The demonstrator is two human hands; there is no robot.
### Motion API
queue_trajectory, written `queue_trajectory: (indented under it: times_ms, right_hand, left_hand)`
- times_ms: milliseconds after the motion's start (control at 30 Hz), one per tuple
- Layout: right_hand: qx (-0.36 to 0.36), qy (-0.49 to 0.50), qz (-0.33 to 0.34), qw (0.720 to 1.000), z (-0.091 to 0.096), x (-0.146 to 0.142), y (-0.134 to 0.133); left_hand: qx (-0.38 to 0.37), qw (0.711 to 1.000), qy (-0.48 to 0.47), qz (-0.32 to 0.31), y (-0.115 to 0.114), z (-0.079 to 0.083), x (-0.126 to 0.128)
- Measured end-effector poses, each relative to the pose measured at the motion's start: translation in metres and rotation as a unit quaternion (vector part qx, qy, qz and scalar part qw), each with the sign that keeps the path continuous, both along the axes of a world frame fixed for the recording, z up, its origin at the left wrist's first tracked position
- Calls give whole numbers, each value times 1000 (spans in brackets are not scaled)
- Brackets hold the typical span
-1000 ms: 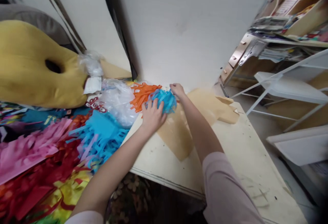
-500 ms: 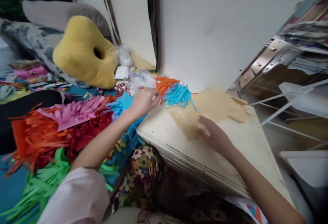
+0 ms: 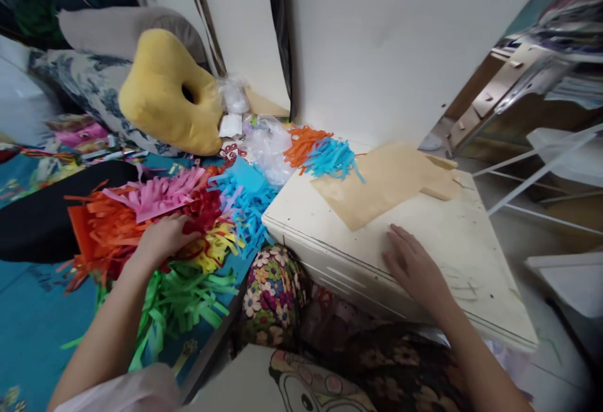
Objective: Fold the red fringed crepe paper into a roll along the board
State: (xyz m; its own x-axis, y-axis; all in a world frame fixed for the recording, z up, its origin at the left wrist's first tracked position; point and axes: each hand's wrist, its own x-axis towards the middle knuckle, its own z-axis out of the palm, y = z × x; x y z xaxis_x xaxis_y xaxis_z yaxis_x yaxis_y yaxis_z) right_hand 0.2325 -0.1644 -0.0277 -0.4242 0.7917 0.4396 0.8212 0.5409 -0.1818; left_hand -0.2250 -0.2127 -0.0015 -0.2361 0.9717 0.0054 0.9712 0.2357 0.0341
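My left hand [image 3: 164, 239] is down on the heap of fringed paper at left, its fingers curled onto the dark red fringed paper [image 3: 207, 210]; the fingertips are partly hidden. Around it lie pink [image 3: 162, 192], orange [image 3: 101, 223], yellow [image 3: 219, 245], green [image 3: 183, 296] and blue [image 3: 249, 195] fringed pieces. Over the white tabletop [image 3: 424, 236], my right hand [image 3: 414, 264] is open and holds nothing. Just beyond it lies a flat brown paper shape [image 3: 377, 183], with a blue fringe [image 3: 330, 157] and an orange fringe [image 3: 304, 143] at its far left end.
A yellow cushion [image 3: 167, 95] and clear plastic bags [image 3: 266, 145] are behind the heap. A black object [image 3: 42, 220] lies left on the blue mat [image 3: 38, 311]. A white wall [image 3: 367, 48] backs the table; a white rack [image 3: 541, 179] stands right.
My left hand has moved from beside the orange and blue fringes down and left onto the paper heap. My right hand has drawn back off the brown paper toward me. The view has shifted slightly.
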Motion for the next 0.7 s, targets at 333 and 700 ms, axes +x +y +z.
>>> queue_trajectory:
  times_ms: [333, 700]
  right_hand:
    - [-5, 24, -15, 1000, 3, 0, -3]
    - [-15, 44, -28, 998, 4, -1, -3]
  left_hand:
    - [-66, 990, 113, -54, -12, -9, -8]
    - [-61, 972, 212, -81, -13, -15, -1]
